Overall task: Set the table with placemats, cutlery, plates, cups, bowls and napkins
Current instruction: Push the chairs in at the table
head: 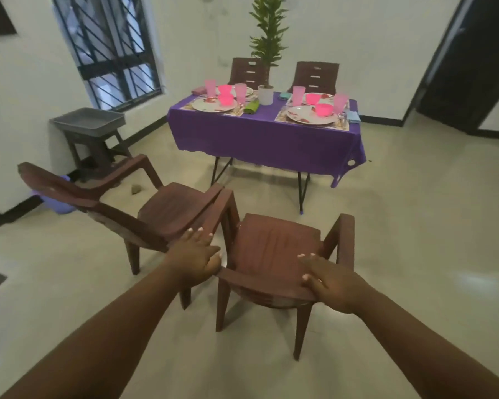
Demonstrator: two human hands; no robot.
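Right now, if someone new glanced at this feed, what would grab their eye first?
Probably the two brown chairs up close: the left hand rests on the tilted chair, and the right hand grips the back of the upright chair beside it. Beyond them, the purple-clothed table stands out, laid with pink cups, pink bowls, plates and a tall potted plant in the middle.

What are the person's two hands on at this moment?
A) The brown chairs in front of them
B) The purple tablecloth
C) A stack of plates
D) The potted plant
A: the left hand lies across the edges of the two near brown chairs, and the right hand grips the back rim of the right one, while the set table stands well beyond reach.
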